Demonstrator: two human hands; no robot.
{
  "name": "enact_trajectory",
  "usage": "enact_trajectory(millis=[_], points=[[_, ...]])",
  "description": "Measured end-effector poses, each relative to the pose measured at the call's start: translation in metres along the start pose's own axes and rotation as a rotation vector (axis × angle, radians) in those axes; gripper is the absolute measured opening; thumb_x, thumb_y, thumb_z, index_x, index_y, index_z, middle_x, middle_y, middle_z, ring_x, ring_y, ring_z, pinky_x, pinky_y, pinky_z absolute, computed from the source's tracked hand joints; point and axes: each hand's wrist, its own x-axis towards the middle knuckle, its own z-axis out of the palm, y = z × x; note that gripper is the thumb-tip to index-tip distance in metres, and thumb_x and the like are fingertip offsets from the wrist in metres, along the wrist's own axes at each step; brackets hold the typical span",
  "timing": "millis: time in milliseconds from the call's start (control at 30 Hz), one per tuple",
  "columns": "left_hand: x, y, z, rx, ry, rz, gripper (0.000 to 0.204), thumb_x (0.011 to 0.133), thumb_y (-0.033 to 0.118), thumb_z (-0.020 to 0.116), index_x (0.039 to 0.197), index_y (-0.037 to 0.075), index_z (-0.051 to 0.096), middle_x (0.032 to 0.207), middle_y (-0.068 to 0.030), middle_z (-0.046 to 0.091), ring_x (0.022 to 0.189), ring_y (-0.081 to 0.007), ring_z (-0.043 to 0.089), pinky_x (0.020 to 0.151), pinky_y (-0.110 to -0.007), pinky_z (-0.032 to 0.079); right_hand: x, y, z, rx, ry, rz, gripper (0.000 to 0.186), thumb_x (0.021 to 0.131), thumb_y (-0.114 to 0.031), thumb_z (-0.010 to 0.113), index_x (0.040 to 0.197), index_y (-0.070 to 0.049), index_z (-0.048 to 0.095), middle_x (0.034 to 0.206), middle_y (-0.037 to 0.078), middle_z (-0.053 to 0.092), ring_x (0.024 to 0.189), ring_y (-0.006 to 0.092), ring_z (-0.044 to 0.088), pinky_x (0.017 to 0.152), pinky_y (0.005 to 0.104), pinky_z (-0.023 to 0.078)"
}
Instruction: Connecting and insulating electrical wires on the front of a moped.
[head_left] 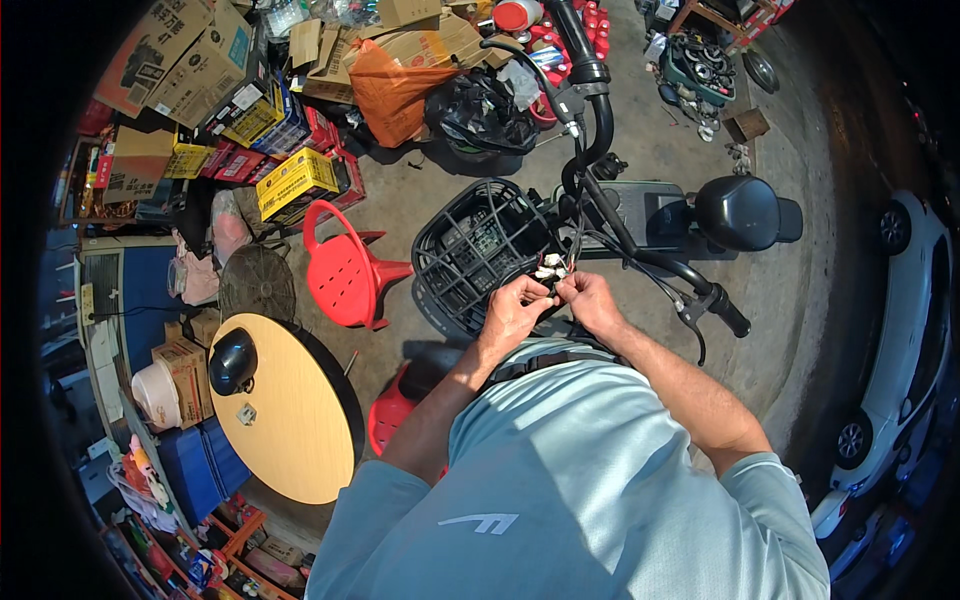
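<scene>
Both my hands meet at the front of an electric bike, between its black wire basket (485, 250) and its handlebar (612, 215). My left hand (517, 312) is closed in a pinch on something small beside the basket's near edge. Close against it, my right hand (590, 300) pinches too, its fingertips at a bunch of wires. White wire connectors (550, 266) sit just beyond my fingertips, with thin cables running up toward the handlebar. What exactly lies between the fingers is too small to make out.
A red plastic chair (345, 270) stands left of the basket. Further left is a round wooden table (285, 420) with a black helmet (233, 362). Cardboard boxes (190, 65) and an orange bag (395, 90) are piled at the far left. A white car (890, 340) is at the right.
</scene>
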Motion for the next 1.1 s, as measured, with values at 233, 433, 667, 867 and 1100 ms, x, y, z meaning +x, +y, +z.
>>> enact_trajectory(millis=[233,433,667,867,1100], points=[[0.001,-0.008,0.002,-0.024,0.028,-0.056,0.013,0.077,0.001,0.069,0.086,-0.003,0.060,0.080,-0.0069,0.065,0.075,-0.0106,0.061,0.071,-0.025,0.050,0.001,0.001,0.002,-0.078,0.031,-0.039,0.019,0.085,-0.014,0.061,0.076,0.002,0.060,0.066,0.007,0.064,0.060,0.0109,0.057,0.056,0.0282,0.045],[0.001,-0.006,0.003,-0.085,0.045,-0.044,0.013,0.077,0.000,0.069,0.086,-0.002,0.060,0.081,-0.0069,0.065,0.075,-0.0102,0.061,0.071,-0.024,0.050,0.002,0.000,0.002,-0.084,0.025,-0.054,0.018,0.086,-0.013,0.060,0.076,0.002,0.059,0.065,0.007,0.063,0.060,0.0118,0.058,0.055,0.0289,0.045],[0.004,-0.012,0.004,-0.095,0.043,-0.032,0.013,0.078,0.000,0.068,0.087,-0.002,0.059,0.082,-0.0061,0.064,0.077,-0.0097,0.060,0.071,-0.024,0.050,0.001,-0.002,0.001,0.060,-0.010,-0.007,0.017,0.088,-0.011,0.058,0.079,0.003,0.059,0.070,0.006,0.063,0.064,0.0108,0.057,0.059,0.0269,0.045],[0.004,-0.013,0.003,-0.104,0.084,-0.008,0.017,0.079,0.001,0.067,0.094,-0.002,0.061,0.083,-0.0044,0.064,0.076,-0.0089,0.059,0.068,-0.023,0.048,-0.004,-0.007,0.000,0.119,-0.031,0.096,0.016,0.087,-0.012,0.058,0.081,0.002,0.059,0.070,0.005,0.062,0.065,0.0091,0.054,0.061,0.0251,0.043],[0.000,-0.003,0.002,-0.013,0.090,-0.009,0.016,0.077,0.002,0.067,0.092,-0.003,0.064,0.083,-0.0071,0.066,0.078,-0.0126,0.061,0.073,-0.026,0.049,-0.005,0.001,-0.001,0.061,-0.040,-0.023,0.016,0.080,-0.013,0.064,0.074,-0.002,0.056,0.066,0.000,0.055,0.062,0.0081,0.047,0.058,0.0260,0.040]])
